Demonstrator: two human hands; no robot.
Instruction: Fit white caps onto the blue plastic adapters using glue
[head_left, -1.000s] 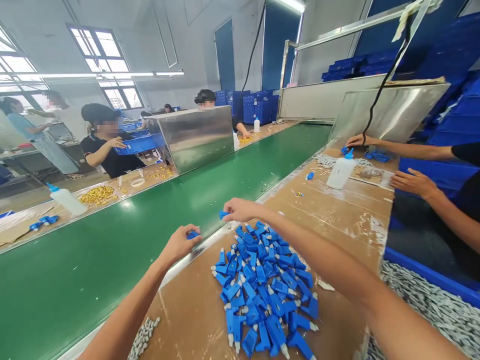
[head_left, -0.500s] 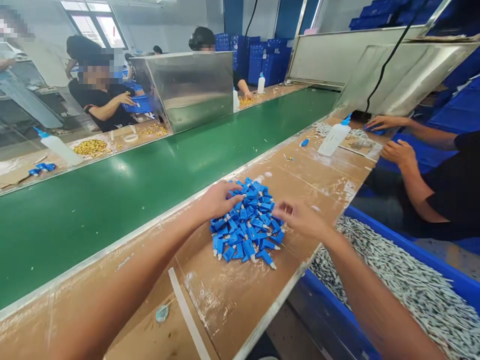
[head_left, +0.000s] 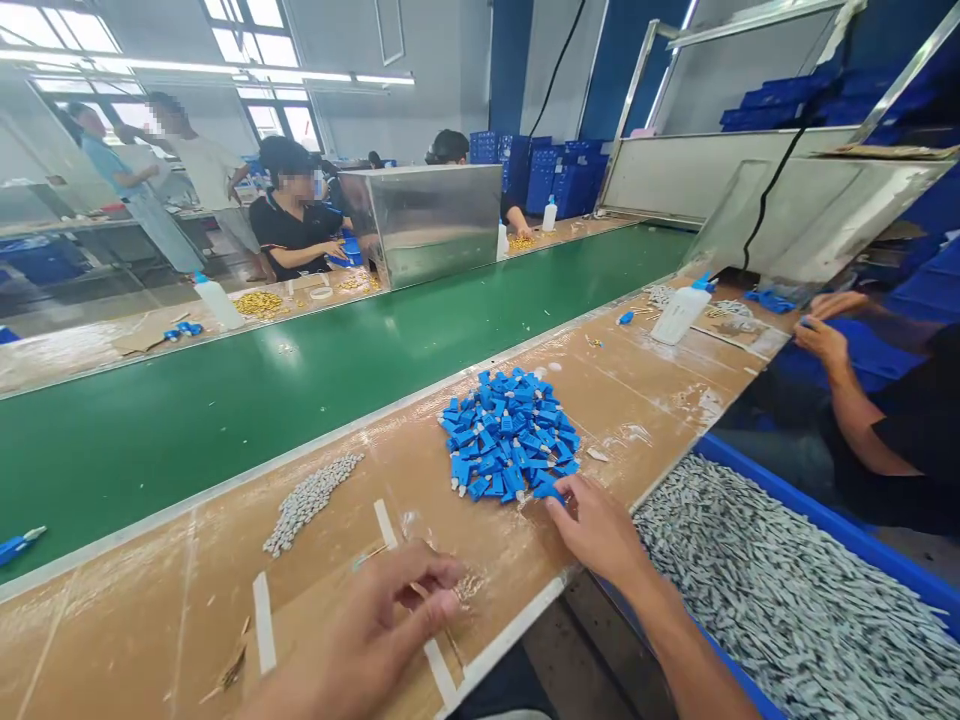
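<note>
A heap of blue plastic pieces with whitish tips point(head_left: 510, 430) lies on the brown work surface. At its near right edge, my right hand point(head_left: 600, 530) pinches one blue plastic piece point(head_left: 550, 491) between thumb and fingers. My left hand point(head_left: 375, 625) is nearer to me, over the surface, its fingers curled with a gap between thumb and forefinger. Just beyond those fingertips lies a small scatter of thin pins point(head_left: 471, 588). Nothing held shows in the left hand. A patch of small grey pieces point(head_left: 311, 500) is spread out to the left.
A green conveyor belt point(head_left: 337, 350) runs beyond the work surface, with a blue piece point(head_left: 21, 543) on it. Lower right stands a blue bin point(head_left: 825, 490) full of grey slivers. A co-worker's hands point(head_left: 825, 335) work near a white bottle point(head_left: 679, 312). Other people sit across the belt.
My left hand has left the heap and come down towards me. The right hand has moved to the heap's near edge and now holds a blue piece. The view has shifted.
</note>
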